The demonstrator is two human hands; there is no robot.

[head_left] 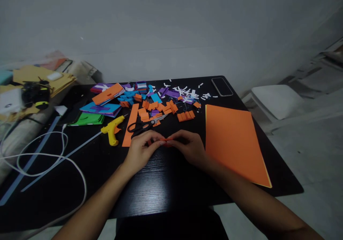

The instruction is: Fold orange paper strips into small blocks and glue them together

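Observation:
Between my fingertips, just above the black table, is a small orange piece of paper (166,140), mostly hidden by the fingers. My left hand (143,147) pinches its left end, and my right hand (189,146) pinches the right end. Scissors (147,124) with black handles lie just beyond my left hand, blades pointing to the right. Beside them is a long orange paper strip (132,125). Several folded orange paper pieces (158,107) lie in a loose pile past the scissors. Right of my right hand rests a stack of large orange sheets (232,141).
A yellow glue gun (112,130) with a long glue stick and a looping white cable (64,157) occupy the left side. Behind are folded coloured papers (100,107), white scraps (184,91) and a phone (222,86). A white stool (277,100) stands at the right.

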